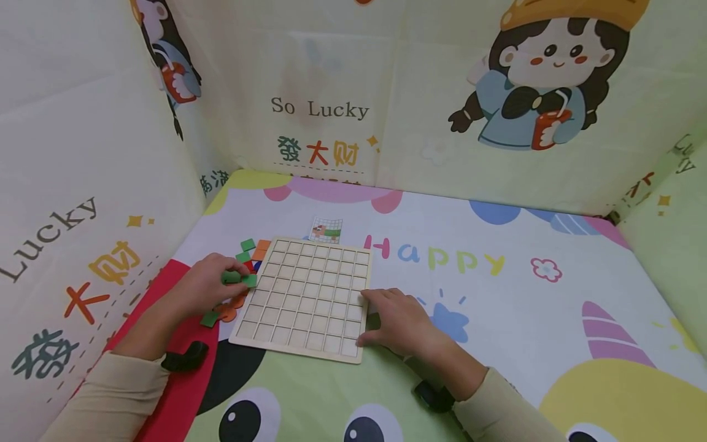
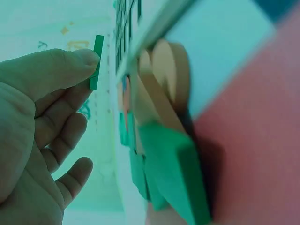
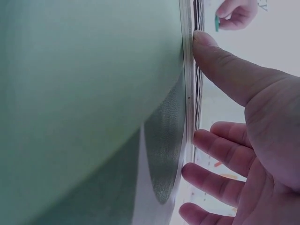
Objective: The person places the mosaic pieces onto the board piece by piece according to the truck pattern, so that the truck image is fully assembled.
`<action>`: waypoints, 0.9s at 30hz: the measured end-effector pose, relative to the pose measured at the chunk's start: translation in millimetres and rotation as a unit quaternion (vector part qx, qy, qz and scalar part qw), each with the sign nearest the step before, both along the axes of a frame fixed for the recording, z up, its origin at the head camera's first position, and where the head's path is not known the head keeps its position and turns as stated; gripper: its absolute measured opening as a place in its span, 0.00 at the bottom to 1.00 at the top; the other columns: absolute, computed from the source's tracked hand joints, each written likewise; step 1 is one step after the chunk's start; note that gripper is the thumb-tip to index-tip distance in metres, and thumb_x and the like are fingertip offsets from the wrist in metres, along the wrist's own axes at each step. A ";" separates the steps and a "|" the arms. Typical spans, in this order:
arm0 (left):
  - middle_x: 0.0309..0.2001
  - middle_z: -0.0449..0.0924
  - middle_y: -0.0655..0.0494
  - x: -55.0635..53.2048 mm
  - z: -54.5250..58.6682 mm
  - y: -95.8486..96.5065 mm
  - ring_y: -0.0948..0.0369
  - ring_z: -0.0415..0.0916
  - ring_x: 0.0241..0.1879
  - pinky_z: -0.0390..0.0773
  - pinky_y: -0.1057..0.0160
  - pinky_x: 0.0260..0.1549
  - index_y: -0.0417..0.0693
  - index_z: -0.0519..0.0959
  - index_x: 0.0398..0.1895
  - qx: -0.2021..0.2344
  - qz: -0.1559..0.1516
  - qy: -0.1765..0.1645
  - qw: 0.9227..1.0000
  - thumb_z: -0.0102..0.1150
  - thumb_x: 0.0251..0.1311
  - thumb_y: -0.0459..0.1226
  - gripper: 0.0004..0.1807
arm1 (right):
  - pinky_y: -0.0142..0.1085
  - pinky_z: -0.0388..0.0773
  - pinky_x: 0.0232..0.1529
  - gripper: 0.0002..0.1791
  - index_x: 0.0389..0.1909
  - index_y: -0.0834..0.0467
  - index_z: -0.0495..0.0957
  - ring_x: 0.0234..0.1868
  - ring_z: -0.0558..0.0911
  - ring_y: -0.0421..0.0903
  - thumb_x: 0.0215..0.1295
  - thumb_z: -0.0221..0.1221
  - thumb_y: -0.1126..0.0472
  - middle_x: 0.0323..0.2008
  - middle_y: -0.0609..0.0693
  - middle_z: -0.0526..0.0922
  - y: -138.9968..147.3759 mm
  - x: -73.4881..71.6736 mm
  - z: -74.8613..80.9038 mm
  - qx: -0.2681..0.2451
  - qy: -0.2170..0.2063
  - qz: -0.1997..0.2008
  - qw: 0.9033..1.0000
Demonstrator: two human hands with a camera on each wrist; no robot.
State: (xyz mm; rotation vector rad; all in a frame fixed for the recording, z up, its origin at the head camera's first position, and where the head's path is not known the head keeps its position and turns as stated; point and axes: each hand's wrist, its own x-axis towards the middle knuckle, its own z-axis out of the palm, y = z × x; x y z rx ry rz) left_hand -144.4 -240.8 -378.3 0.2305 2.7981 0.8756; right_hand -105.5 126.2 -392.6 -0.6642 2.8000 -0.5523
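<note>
Sleeve, left side: a beige left sleeve (image 1: 129, 383) ends at the wrist, where a small black device (image 1: 188, 357) is worn.
Pieces under left hand: 1 loose green piece (image 1: 210, 319) lies on the red part of the surface, and orange round pieces (image 1: 227, 312) lie just beside it, near the left edge of the board.
Left hand (image 1: 207, 285): thumb and index finger are brought together in a pinch on 1 green square piece (image 1: 250, 280); the lower fingers are loosely bent, apart from one another.
Held green square: it is raised near the grid board's left edge; the left wrist view shows it edge-on between thumb and finger, with a gap between it and the board.
Pieces past left hand: 2 green squares (image 1: 245, 251) and orange squares (image 1: 262, 247) lie close together, with red and blue bits partly hidden near the fingers.
Grid board (image 1: 300, 353): pale wood, ruled into square cells, flat on the printed surface (image 1: 491, 301).
Picture card (image 1: 326, 231): a small gridded card lies just beyond the board's far edge.
Right hand (image 1: 400, 322): fingers spread, thumb and index fingertips touching the board's right edge, thumb nearer the person.
Sleeve, right side: a beige right sleeve (image 1: 499, 405), with a black device (image 1: 434, 396) beside the wrist.
</note>
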 end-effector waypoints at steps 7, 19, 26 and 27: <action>0.49 0.74 0.40 0.4 9.5 19.6 0.42 0.67 0.52 0.84 0.55 0.34 0.41 0.84 0.48 0.003 -0.038 0.028 0.999 0.72 0.56 0.35 0.16 | 0.56 0.71 0.57 0.45 0.68 0.56 0.71 0.64 0.72 0.58 0.50 0.75 0.42 0.63 0.53 0.77 0.2 -0.4 0.8 -0.010 0.001 0.005 1.000; 0.50 0.78 0.49 0.3 6.3 60.0 0.48 0.69 0.54 0.82 0.55 0.42 0.48 0.84 0.46 0.013 -0.094 0.024 0.995 0.72 0.56 0.37 0.14 | 0.56 0.71 0.57 0.45 0.67 0.56 0.71 0.64 0.71 0.58 0.50 0.75 0.43 0.63 0.53 0.77 -0.3 0.6 1.3 -0.010 -0.005 -0.005 1.000; 0.47 0.78 0.54 -0.7 -1.3 80.0 0.52 0.70 0.54 0.79 0.54 0.48 0.49 0.85 0.46 0.021 -0.112 0.001 0.993 0.71 0.58 0.38 0.12 | 0.55 0.71 0.58 0.45 0.67 0.56 0.71 0.64 0.72 0.57 0.50 0.75 0.43 0.63 0.53 0.77 -0.3 0.3 0.5 -0.009 -0.005 -0.006 1.000; 0.47 0.79 0.55 -0.6 -2.3 83.0 0.52 0.70 0.54 0.78 0.54 0.48 0.49 0.85 0.45 0.024 -0.116 -0.001 0.993 0.70 0.58 0.37 0.12 | 0.55 0.71 0.57 0.45 0.67 0.56 0.71 0.64 0.72 0.57 0.50 0.75 0.43 0.63 0.53 0.77 -0.2 0.2 0.3 -0.010 -0.004 -0.005 1.000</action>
